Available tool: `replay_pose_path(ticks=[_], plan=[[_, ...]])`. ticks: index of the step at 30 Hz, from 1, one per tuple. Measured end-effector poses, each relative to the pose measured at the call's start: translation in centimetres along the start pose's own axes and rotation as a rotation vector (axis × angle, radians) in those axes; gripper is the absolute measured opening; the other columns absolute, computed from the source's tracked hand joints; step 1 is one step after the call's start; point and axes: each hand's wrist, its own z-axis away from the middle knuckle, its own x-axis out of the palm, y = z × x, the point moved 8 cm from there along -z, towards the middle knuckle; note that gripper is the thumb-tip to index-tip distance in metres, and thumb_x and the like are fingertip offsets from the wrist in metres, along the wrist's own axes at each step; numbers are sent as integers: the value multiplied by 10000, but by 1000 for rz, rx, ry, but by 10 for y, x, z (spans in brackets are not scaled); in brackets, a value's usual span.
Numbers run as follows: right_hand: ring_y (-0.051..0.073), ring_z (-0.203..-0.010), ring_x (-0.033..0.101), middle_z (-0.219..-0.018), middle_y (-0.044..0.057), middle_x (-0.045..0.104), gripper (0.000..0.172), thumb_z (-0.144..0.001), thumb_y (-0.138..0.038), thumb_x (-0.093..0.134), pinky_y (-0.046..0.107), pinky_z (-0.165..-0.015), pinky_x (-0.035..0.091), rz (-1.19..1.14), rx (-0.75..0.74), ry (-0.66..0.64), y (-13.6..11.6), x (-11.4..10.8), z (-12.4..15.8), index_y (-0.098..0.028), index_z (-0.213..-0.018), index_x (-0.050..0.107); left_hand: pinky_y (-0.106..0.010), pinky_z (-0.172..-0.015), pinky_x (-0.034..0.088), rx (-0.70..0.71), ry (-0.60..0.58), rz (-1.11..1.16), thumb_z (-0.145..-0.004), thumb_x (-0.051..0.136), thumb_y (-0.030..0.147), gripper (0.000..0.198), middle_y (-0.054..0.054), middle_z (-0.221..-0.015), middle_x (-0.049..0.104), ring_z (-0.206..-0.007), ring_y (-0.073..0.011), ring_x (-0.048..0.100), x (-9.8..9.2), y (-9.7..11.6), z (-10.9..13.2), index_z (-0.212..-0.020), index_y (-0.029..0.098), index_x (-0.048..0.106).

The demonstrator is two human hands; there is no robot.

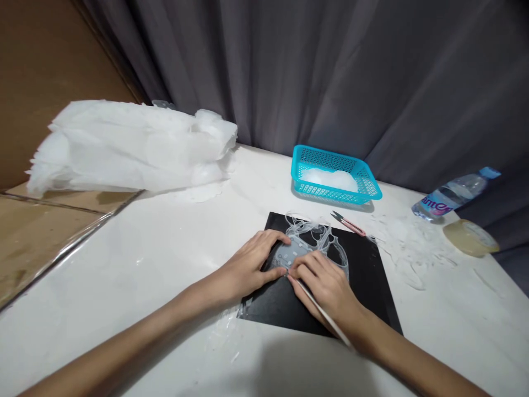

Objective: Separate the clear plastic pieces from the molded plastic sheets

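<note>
A translucent pale grey-blue sheet piece (pixel 289 252) with small light spots lies on a black mat (pixel 273 309). Loose clear strips (pixel 320 234) trail from its far side. My left hand (pixel 252 262) rests at the piece's left edge, fingers out and the thumb spread apart from them, holding it down. Close beside that thumb, my right hand (pixel 320 281) is closed round a thin pale stick (pixel 324 314), whose near end sticks out towards my wrist. The stick's tip is hidden by the fingers at the piece's near edge.
Small pink-handled snips (pixel 349 223) lie at the mat's far edge. Behind them is a turquoise basket (pixel 330 194) with white material inside. To the right are clear scraps (pixel 407 248), a tape roll (pixel 471 238) and a water bottle (pixel 454 193). White sheets (pixel 132 146) are piled at left.
</note>
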Motion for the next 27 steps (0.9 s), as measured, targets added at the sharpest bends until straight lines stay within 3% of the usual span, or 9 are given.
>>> replay_pose_path(ticks=[6, 11, 14, 18, 22, 25, 27], plan=[[195, -761, 599, -837, 42, 649, 175, -966, -60, 515, 314, -685, 465, 185, -62, 33, -11, 2, 5, -186, -858, 571, -530, -1170, 373, -10, 15, 1, -922, 707, 369, 446, -99, -1459, 544, -1413, -334, 462, -1, -5, -2, -1319, 281, 524], [182, -745, 612, -850, 33, 671, 164, -1019, -125, 531, 306, -717, 489, 180, -66, 75, -10, -1, 4, -194, -876, 571, -526, -1182, 366, 19, 20, 24, -931, 703, 399, 461, -95, -1485, 520, -1437, -332, 439, -1, -4, -1, -1337, 297, 511], [204, -838, 662, -952, 70, 694, 89, -1051, -203, 529, 323, -782, 531, 144, -2, 64, -6, 2, 3, -175, -1024, 610, -524, -1166, 377, -24, 162, -72, -881, 762, 468, 554, -130, -1528, 416, -1452, -351, 372, -9, -7, 5, -1321, 258, 499], [247, -928, 682, -1030, 124, 702, 201, -1065, -221, 494, 355, -799, 566, 179, 42, 62, -4, 3, 1, -123, -1202, 604, -500, -1000, 465, -131, 314, -217, -813, 796, 571, 494, -116, -1215, 530, -1196, -344, 489, -18, -7, 18, -1043, 198, 568], [227, -833, 678, -940, 104, 717, 194, -1045, -135, 502, 348, -764, 566, 245, -24, 138, -10, -7, -1, -108, -1193, 625, -418, -906, 452, -183, 242, -149, -924, 648, 609, 418, -55, -987, 589, -995, -278, 547, -10, 4, 22, -857, 199, 601], [220, -841, 682, -952, 105, 725, 195, -1031, -125, 539, 336, -774, 564, 230, -36, 188, -9, -15, -1, -106, -1203, 629, -344, -799, 445, -271, 88, 81, -986, 548, 603, 412, -11, -873, 663, -845, -226, 601, 7, 8, 19, -916, 220, 682], [222, -846, 679, -958, 107, 728, 180, -1026, -121, 544, 335, -782, 564, 222, -37, 199, -8, -17, 0, -106, -1181, 635, -313, -742, 438, -313, 52, 244, -999, 529, 582, 411, 1, -838, 709, -777, -205, 620, 15, 9, 17, -930, 221, 714]])
